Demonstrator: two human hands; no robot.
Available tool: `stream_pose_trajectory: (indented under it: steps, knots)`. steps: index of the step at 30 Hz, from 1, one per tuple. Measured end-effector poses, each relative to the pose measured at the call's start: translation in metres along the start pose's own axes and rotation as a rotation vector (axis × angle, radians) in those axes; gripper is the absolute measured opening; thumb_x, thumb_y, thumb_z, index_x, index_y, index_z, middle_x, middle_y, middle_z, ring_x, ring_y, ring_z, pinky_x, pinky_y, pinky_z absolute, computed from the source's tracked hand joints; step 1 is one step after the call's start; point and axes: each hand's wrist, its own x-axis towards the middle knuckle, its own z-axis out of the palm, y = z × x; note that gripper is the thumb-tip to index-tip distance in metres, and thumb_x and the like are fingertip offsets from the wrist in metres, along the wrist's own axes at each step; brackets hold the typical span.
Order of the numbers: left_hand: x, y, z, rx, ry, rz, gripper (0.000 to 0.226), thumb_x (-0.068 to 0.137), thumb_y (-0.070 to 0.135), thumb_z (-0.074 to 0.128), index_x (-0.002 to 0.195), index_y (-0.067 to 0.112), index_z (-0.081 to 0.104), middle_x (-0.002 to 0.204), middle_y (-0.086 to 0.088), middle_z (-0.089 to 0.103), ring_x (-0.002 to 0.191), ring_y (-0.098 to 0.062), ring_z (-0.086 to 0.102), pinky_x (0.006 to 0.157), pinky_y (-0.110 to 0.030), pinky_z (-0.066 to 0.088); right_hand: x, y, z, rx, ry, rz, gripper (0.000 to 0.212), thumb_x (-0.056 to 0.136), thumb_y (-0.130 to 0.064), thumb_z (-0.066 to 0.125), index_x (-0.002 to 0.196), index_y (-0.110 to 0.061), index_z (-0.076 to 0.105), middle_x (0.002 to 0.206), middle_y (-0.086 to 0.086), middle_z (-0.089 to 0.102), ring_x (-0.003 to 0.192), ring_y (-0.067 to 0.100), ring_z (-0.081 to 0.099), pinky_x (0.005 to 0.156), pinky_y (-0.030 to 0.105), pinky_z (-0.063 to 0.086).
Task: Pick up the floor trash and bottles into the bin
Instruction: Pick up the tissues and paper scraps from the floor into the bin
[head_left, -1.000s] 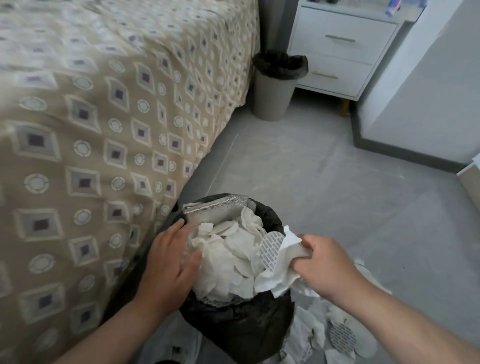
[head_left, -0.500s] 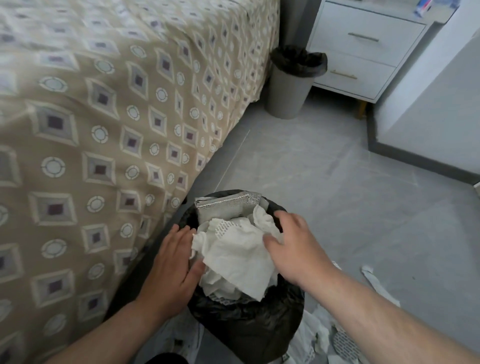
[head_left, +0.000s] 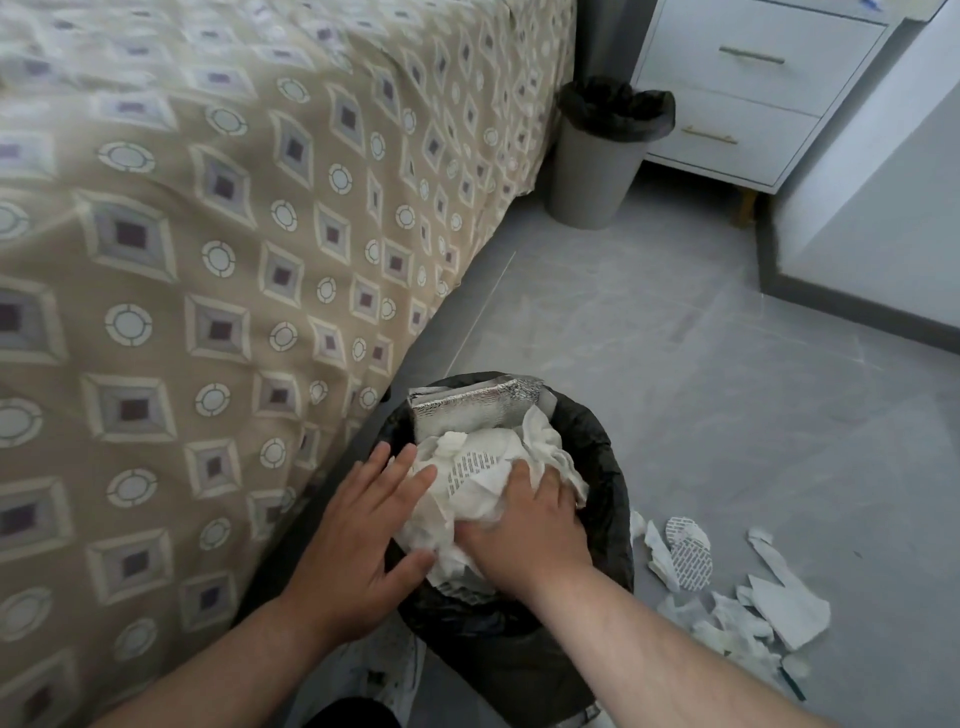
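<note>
Nearby, paper scraps (head_left: 779, 605) on grey floor (head_left: 701, 364)

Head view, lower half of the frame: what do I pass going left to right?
First the patterned bed cover → left hand → right hand → torn paper scraps on the floor. The lined bin is left out, since both hands overlap it.
</note>
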Motion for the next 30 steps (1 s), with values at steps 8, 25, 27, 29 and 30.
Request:
stream_pose_trajectory:
  steps: [8,25,27,29,30]
  knots:
    - [-0.001,-0.010,0.003,0.250,-0.073,0.004,0.073,0.085,0.070,0.030,0.138,0.022,0.047,0.152,0.001,0.031,0.144,-0.015,0.012,0.114,-0.037,0.011,0.013,0.006,-0.001,-0.108,-0.166,-0.029,0.109,0.071,-0.079,0.042,0.151,-0.024,-0.006,0.159,0.015,-0.005,0.146,0.037,-0.003,0.115,0.053,0.017]
    - [0.058,0.198,0.000,-0.082,-0.540,0.491,0.044,0.090,0.057,0.036,0.114,0.026,0.055,0.106,0.012,0.060,0.100,0.000,0.052,0.089,-0.021,0.041,-0.103,0.265,-0.098,-0.073,0.209,-0.032,0.039,0.091,-0.029,0.052,0.128,-0.016,0.052,0.134,0.008,0.046,0.124,0.026,0.046,0.098,0.029,0.037]
    - [0.046,0.216,0.036,-0.057,-0.757,0.414,0.044,0.085,0.057,0.034,0.105,0.028,0.059,0.095,0.016,0.059,0.091,0.000,0.051,0.084,-0.023,0.042,-0.100,0.290,-0.077,-0.064,0.127,0.010,0.038,0.089,-0.029,0.050,0.125,-0.016,0.053,0.130,0.010,0.048,0.121,0.028,0.048,0.097,0.032,0.041]
    - [0.027,0.219,0.082,0.029,-0.969,0.293,0.046,0.082,0.059,0.028,0.095,0.027,0.059,0.090,0.014,0.057,0.087,-0.006,0.053,0.082,-0.029,0.045,-0.097,0.303,-0.052,-0.090,0.035,-0.001,0.041,0.087,-0.029,0.049,0.126,-0.015,0.052,0.126,0.012,0.049,0.117,0.032,0.050,0.094,0.038,0.045]
    - [0.014,0.215,0.107,0.064,-1.030,0.191,0.046,0.082,0.059,0.029,0.092,0.025,0.058,0.089,0.011,0.059,0.087,-0.010,0.056,0.081,-0.032,0.046,-0.095,0.306,-0.039,-0.106,-0.004,-0.006,0.042,0.087,-0.029,0.049,0.126,-0.014,0.052,0.125,0.013,0.049,0.116,0.033,0.051,0.093,0.039,0.046]
